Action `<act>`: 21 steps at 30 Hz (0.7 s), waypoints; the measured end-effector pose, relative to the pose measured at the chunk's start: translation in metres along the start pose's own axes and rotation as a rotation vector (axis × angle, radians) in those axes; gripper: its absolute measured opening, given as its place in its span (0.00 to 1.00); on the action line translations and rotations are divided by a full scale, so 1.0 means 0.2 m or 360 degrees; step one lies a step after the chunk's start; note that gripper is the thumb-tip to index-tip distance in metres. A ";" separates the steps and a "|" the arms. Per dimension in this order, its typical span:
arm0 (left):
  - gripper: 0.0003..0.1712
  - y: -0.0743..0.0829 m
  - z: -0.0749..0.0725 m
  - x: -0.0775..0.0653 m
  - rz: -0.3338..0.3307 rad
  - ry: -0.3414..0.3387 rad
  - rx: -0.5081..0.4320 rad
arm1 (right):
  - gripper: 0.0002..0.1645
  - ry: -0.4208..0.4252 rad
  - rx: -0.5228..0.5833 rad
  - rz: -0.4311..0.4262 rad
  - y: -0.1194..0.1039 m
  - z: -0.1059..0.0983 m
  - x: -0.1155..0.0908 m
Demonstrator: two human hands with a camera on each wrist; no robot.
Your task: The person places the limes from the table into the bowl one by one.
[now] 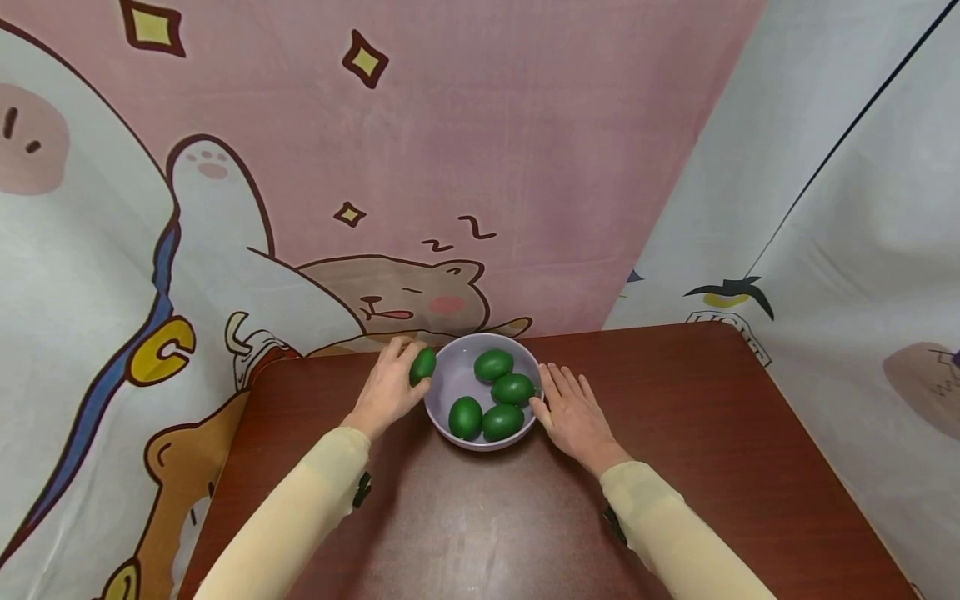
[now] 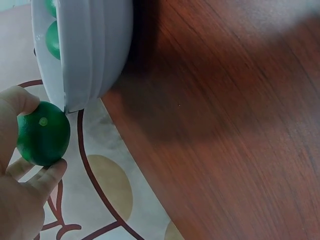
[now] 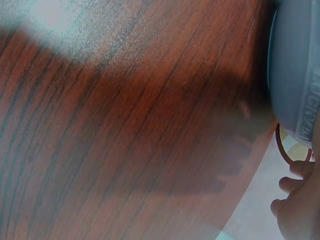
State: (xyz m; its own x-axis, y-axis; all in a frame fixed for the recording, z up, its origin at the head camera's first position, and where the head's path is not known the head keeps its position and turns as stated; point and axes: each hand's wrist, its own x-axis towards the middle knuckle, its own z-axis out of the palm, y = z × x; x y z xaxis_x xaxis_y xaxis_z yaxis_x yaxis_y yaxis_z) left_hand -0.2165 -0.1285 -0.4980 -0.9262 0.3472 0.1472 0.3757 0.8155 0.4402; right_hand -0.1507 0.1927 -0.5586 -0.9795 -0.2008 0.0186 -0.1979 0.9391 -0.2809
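A pale purple bowl (image 1: 447, 379) stands near the far edge of the table, with several green limes (image 1: 502, 422) inside. My left hand (image 1: 388, 385) is at the bowl's left rim and pinches one more lime (image 1: 423, 366) between thumb and fingers. In the left wrist view that lime (image 2: 44, 134) is held right beside the bowl's rim (image 2: 82, 60). On the bowl's other side my right hand (image 1: 576, 417) has its fingers stretched out, fingertips right at the rim. The right wrist view catches only part of that hand (image 3: 299, 200) below the bowl's outer wall (image 3: 292, 70).
The brown wooden table (image 1: 465, 533) extends toward me and out to both sides. A cloth with cartoon animals (image 1: 390, 300) hangs right behind its far edge, and a pale cloth (image 1: 847, 250) hangs at the right.
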 end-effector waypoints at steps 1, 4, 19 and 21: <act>0.32 0.00 0.00 0.00 0.0002 -0.0001 0.0001 | 0.42 0.0002 0.0000 0.0000 0.00 0.00 0.00; 0.32 0.01 0.00 0.01 0.0020 -0.0007 0.0008 | 0.42 0.0002 0.0002 -0.0001 0.00 0.00 0.00; 0.31 0.05 0.00 0.04 0.0081 -0.0067 0.0020 | 0.43 -0.0003 0.0000 0.0002 0.00 0.00 0.00; 0.31 0.06 0.01 0.05 0.0097 -0.0062 0.0010 | 0.43 -0.0004 0.0003 0.0002 0.00 0.00 0.00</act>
State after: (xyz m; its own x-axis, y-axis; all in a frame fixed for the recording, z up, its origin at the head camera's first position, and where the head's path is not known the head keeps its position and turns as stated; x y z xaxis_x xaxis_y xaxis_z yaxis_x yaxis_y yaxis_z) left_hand -0.2209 -0.1154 -0.4924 -0.8996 0.4141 0.1391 0.4318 0.7950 0.4259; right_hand -0.1504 0.1925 -0.5590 -0.9797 -0.2000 0.0161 -0.1963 0.9390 -0.2825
